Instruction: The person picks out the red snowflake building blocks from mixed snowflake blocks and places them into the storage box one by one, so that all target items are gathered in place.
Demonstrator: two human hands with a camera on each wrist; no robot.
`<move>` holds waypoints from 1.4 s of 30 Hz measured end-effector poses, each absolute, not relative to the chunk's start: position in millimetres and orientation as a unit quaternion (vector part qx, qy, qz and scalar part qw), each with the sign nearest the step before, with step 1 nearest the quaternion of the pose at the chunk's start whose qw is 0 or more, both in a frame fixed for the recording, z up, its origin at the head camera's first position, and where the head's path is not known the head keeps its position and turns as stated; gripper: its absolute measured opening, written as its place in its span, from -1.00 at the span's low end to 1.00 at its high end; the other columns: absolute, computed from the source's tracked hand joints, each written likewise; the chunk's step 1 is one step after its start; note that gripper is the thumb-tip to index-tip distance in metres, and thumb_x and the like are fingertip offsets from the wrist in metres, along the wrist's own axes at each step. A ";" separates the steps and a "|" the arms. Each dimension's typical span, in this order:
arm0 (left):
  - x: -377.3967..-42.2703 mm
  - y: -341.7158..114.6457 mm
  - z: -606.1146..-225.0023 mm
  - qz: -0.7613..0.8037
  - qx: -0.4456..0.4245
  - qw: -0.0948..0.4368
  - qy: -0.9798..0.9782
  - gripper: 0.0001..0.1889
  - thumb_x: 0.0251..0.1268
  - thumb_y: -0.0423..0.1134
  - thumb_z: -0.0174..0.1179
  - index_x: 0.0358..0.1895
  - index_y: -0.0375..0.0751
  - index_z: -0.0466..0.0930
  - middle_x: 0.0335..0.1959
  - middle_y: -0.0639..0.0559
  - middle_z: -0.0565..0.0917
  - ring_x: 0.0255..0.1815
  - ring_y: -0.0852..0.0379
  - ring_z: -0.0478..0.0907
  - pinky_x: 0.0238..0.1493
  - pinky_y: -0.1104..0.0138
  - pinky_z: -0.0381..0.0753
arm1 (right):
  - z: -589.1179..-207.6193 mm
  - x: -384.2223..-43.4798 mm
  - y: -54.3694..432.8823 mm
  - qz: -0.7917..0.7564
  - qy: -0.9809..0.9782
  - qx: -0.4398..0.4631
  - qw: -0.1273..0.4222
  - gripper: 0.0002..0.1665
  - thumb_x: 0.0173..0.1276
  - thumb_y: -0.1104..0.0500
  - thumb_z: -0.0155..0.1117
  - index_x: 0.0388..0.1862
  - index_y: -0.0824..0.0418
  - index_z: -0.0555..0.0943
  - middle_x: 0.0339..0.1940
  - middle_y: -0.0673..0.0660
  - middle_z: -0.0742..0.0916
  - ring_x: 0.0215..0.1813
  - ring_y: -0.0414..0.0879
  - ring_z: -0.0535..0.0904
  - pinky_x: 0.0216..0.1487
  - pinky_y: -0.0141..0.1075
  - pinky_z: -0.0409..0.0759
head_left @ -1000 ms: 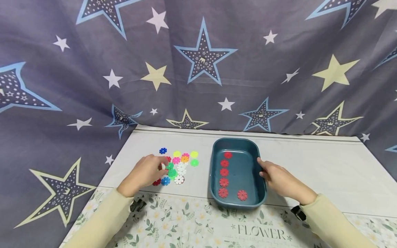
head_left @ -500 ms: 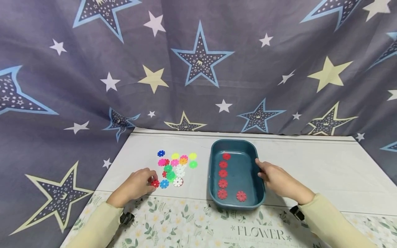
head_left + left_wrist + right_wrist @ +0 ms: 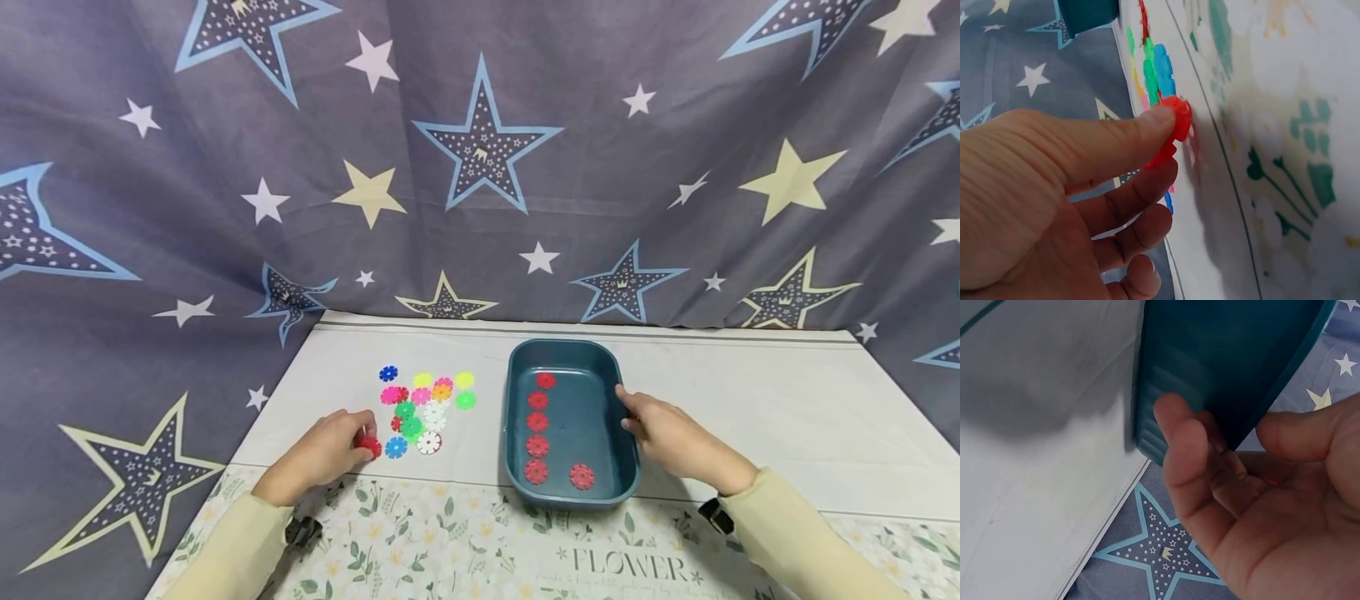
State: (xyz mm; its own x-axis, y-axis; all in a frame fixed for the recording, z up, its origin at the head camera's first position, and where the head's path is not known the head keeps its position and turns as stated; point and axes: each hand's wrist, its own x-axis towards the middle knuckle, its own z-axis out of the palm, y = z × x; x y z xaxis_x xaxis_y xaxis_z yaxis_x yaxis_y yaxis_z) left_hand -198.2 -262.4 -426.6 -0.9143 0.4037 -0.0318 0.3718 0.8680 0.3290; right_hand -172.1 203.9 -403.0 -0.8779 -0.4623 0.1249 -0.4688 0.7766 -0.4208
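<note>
While the left hand (image 3: 330, 446) pinches a red notched disc (image 3: 371, 448) beside a blue disc (image 3: 396, 447), grip closed to its thickness, the piece seems light, stiff, slick, best held by its rim; the right hand (image 3: 667, 429) holds a teal tray (image 3: 588, 412) sidewall; behind, a star-print curtain (image 3: 450, 237).
</note>
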 end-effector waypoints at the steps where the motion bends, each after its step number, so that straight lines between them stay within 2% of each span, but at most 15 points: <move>1: -197.7 -262.3 -425.5 0.160 0.204 0.048 0.964 -0.76 0.04 -0.35 0.39 -0.44 -0.05 0.45 -0.60 0.18 0.41 -0.49 0.15 0.30 -0.41 0.25 0.31 | -403.1 -172.2 203.8 0.225 -0.942 0.248 0.008 -0.46 0.38 0.36 0.09 0.27 0.60 0.27 0.04 0.42 0.57 -0.15 -0.04 0.55 -0.29 -0.22 0.47; 4: -197.7 -261.9 -422.9 0.163 0.215 0.038 0.962 -0.78 0.09 -0.35 0.36 -0.45 -0.05 0.46 -0.59 0.19 0.42 -0.49 0.17 0.31 -0.40 0.26 0.33 | -403.2 -172.5 203.6 0.224 -0.943 0.247 0.008 -0.46 0.38 0.36 0.09 0.27 0.59 0.27 0.04 0.42 0.57 -0.16 -0.05 0.54 -0.31 -0.23 0.46; 9: -198.5 -256.8 -418.9 0.188 0.241 -0.021 0.952 -0.75 0.04 -0.40 0.38 -0.46 0.02 0.50 -0.57 0.24 0.45 -0.48 0.24 0.35 -0.41 0.31 0.39 | -402.7 -172.3 203.0 0.225 -0.943 0.246 0.003 -0.45 0.38 0.36 0.09 0.28 0.59 0.26 -0.01 0.39 0.59 -0.25 -0.11 0.50 -0.36 -0.26 0.40; 15: -198.4 -240.7 -408.0 0.217 0.310 -0.067 0.923 -0.79 0.05 -0.34 0.40 -0.39 0.05 0.55 -0.47 0.30 0.48 -0.44 0.30 0.39 -0.39 0.35 0.44 | -402.9 -172.4 202.6 0.228 -0.942 0.248 -0.002 -0.46 0.39 0.36 0.09 0.28 0.59 0.26 0.07 0.44 0.55 -0.19 -0.08 0.53 -0.34 -0.25 0.42; 20: -195.0 -222.2 -396.9 0.229 0.372 -0.102 0.894 -0.80 0.06 -0.28 0.39 -0.38 0.07 0.53 -0.45 0.32 0.46 -0.39 0.25 0.39 -0.33 0.35 0.41 | -402.9 -172.8 202.8 0.224 -0.942 0.249 0.001 -0.46 0.38 0.37 0.09 0.27 0.60 0.27 0.04 0.43 0.57 -0.18 -0.06 0.54 -0.32 -0.24 0.45; 27: -194.6 -191.8 -380.2 0.258 0.426 -0.160 0.853 -0.84 0.04 -0.25 0.40 -0.38 0.04 0.58 -0.44 0.34 0.53 -0.42 0.23 0.36 -0.40 0.39 0.35 | -402.3 -172.0 203.3 0.219 -0.944 0.246 0.007 -0.46 0.38 0.37 0.09 0.27 0.60 0.27 0.04 0.43 0.57 -0.07 0.06 0.58 -0.23 -0.16 0.52; 35: -202.6 -155.3 -366.4 0.276 0.469 -0.162 0.823 -0.88 0.08 -0.27 0.38 -0.36 -0.03 0.61 -0.45 0.30 0.57 -0.42 0.23 0.37 -0.28 0.37 0.35 | -401.7 -172.1 203.4 0.224 -0.943 0.246 0.000 -0.46 0.38 0.36 0.09 0.28 0.59 0.27 0.00 0.39 0.59 -0.19 -0.07 0.55 -0.32 -0.23 0.46; 38: -205.4 -139.9 -364.8 0.271 0.483 -0.157 0.818 -0.88 0.08 -0.29 0.39 -0.35 -0.05 0.63 -0.45 0.28 0.59 -0.43 0.24 0.36 -0.28 0.37 0.35 | -401.2 -172.4 203.3 0.223 -0.943 0.247 -0.001 -0.45 0.38 0.36 0.09 0.28 0.59 0.26 -0.11 0.31 0.62 -0.29 -0.13 0.49 -0.35 -0.25 0.41; 42: -208.6 -116.0 -366.4 0.252 0.503 -0.147 0.813 -0.90 0.10 -0.27 0.37 -0.35 -0.05 0.64 -0.42 0.27 0.60 -0.43 0.23 0.38 -0.18 0.35 0.36 | -401.5 -172.7 203.1 0.222 -0.943 0.247 0.001 -0.46 0.38 0.37 0.09 0.28 0.59 0.26 -0.11 0.31 0.62 -0.27 -0.11 0.51 -0.34 -0.25 0.43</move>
State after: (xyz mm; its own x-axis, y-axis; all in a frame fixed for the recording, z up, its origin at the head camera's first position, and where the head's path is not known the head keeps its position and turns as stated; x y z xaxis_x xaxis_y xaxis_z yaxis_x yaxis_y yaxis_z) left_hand -208.6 -116.0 -366.4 -0.4500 0.7447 0.4928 0.8929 0.3660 0.2623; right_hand -172.7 203.1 -401.5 -0.8778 -0.4657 0.1120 -0.4668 0.7796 -0.4174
